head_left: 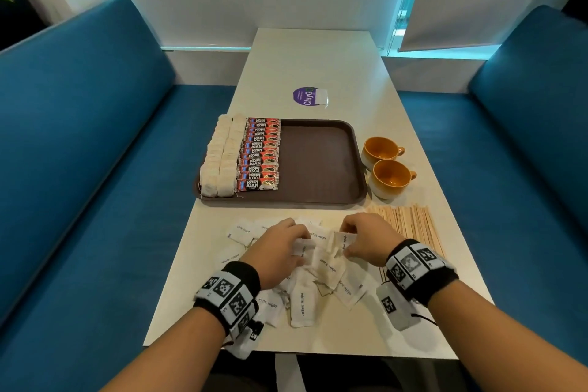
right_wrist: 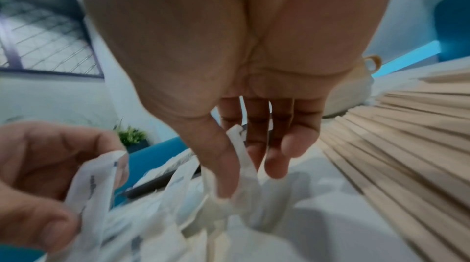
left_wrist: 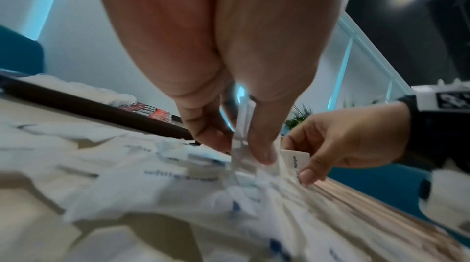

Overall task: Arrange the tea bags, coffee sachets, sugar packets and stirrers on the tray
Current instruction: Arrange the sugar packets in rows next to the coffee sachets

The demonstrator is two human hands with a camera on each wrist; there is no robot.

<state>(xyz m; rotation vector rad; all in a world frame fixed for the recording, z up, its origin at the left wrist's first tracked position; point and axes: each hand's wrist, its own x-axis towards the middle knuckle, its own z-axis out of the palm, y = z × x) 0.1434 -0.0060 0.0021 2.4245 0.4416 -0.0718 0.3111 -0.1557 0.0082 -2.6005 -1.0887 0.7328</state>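
— Sugar packets [head_left: 318, 267] lie loose on the counter [head_left: 318, 51] in the head view, none on the tray [head_left: 321, 162] yet. How far along, do you reckon?

— About halfway, I'd judge. Tea bags [head_left: 219, 159] fill the tray's left edge in two rows, coffee sachets [head_left: 261, 154] sit in a row just beside them, and the right half is bare. Stirrers [head_left: 410, 226] wait on the counter, right of the sugar and near two cups [head_left: 386, 165].

— And the hands?

— Both over the pile. In the left wrist view, the left hand [left_wrist: 229, 85] pinches a folded packet [left_wrist: 241, 141] between thumb and finger, with the tray behind it.

— The right wrist view?

— The right hand [right_wrist: 241, 95] pinches another packet [right_wrist: 241, 157] between thumb and fingers, stirrers just beside it. Sugar and stirrers are still to be placed.
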